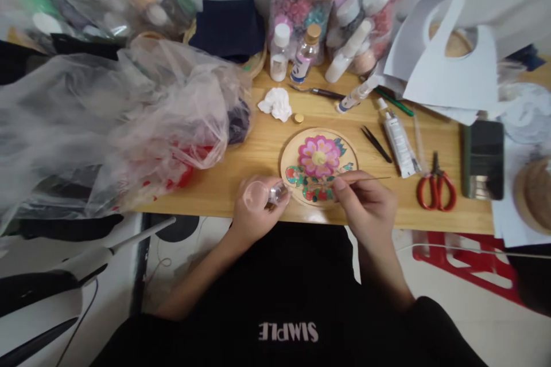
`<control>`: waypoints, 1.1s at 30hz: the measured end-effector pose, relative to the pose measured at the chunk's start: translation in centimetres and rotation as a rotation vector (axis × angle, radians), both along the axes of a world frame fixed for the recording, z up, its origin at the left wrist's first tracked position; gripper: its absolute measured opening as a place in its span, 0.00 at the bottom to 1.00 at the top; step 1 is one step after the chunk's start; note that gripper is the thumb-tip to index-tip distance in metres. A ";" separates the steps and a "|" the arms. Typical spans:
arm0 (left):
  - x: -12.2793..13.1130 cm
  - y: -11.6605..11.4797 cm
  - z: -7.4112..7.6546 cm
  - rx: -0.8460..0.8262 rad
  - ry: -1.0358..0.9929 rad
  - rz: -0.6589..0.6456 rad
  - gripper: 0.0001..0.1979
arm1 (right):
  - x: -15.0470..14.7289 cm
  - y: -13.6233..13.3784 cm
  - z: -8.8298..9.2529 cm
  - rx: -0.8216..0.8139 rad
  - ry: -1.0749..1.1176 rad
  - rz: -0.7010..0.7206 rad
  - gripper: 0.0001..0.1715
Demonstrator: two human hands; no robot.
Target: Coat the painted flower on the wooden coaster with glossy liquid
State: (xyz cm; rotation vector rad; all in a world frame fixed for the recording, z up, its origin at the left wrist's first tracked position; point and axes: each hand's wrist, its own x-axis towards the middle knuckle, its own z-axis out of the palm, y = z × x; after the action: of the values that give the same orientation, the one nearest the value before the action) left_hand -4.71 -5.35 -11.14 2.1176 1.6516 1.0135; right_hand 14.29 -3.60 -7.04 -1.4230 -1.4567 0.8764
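Observation:
A round wooden plaque [287,152] lies on the table, with a pink flower [319,156] and red and green motifs on it. At its lower left edge, my left hand [258,206] is closed around a small clear container [255,195]; what is inside cannot be made out. My right hand [365,200] pinches a thin stick [379,178] over the lower right part of the plaque. One end of the stick points right, past my knuckles; the other end, over the motifs, is too fine to make out.
Beyond the plaque are a crumpled tissue [276,104], a gold cap [298,118] and several bottles [280,51]. To the right lie black tweezers [376,144], a white tube [399,143], red-handled scissors [436,186] and a phone [484,159]. Plastic bags [129,120] cover the left side.

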 end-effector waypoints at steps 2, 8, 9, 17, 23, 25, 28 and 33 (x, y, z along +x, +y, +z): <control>0.0 0.0 0.0 0.008 -0.015 0.020 0.06 | 0.2 0.3 -0.4 0.000 -0.022 -0.062 0.08; -0.1 0.0 -0.1 -0.001 -0.050 0.017 0.05 | -0.1 1.4 -0.4 0.109 -0.243 -0.043 0.07; -0.1 0.0 -0.2 -0.001 -0.053 0.017 0.05 | -0.2 1.5 -0.4 0.114 -0.266 -0.037 0.07; -0.2 -0.2 -0.8 0.039 -0.090 0.011 0.07 | -0.7 1.9 -0.5 0.123 -0.324 -0.009 0.07; -0.3 -0.2 -0.9 0.009 -0.095 0.004 0.07 | -0.7 2.0 -0.3 0.099 -0.349 -0.003 0.09; -0.3 -0.2 -0.8 0.011 -0.091 0.003 0.07 | -0.7 2.0 -0.3 0.091 -0.350 -0.003 0.09; -0.3 -0.2 -0.8 0.007 -0.096 0.002 0.07 | -0.7 2.0 -0.4 0.080 -0.347 -0.002 0.09; -0.3 -0.3 -1.0 -0.041 -0.129 0.002 0.06 | -0.7 2.0 -0.2 0.073 -0.349 0.005 0.09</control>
State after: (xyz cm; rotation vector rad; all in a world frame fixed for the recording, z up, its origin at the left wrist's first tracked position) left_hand -4.97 -5.62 -12.09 1.9806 1.5993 1.0835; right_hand 13.61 -1.63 -7.22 -1.5723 -1.7305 0.5890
